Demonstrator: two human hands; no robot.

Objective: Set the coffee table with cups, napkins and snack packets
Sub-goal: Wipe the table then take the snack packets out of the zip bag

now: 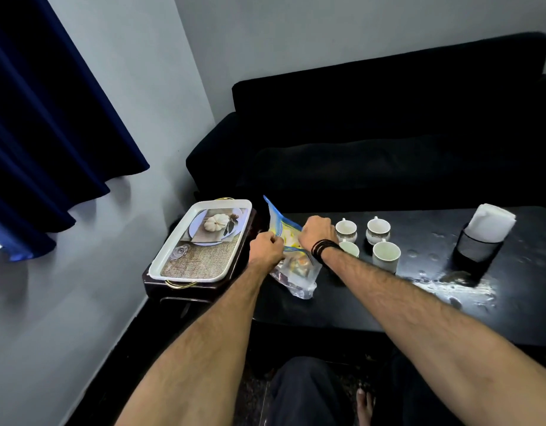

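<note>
Both hands are at a clear zip-top bag [296, 272] that lies at the left end of the black coffee table [419, 302]. The left hand [265, 249] is closed, pinching the bag's blue-edged mouth on its near side, and the right hand [316, 230] is closed on the opposite lip, so the opening is spread between them. Yellow and other coloured packets show blurrily through the plastic. Just right of the bag stand four white cups [378, 230] in a tight cluster, the right wrist with its black bands crossing in front of the near-left one. Well apart, toward the right end, white napkins [491, 222] stand upright in a dark holder [478, 250]. A white tray [201, 241] rests on a small side table left of the bag
</note>
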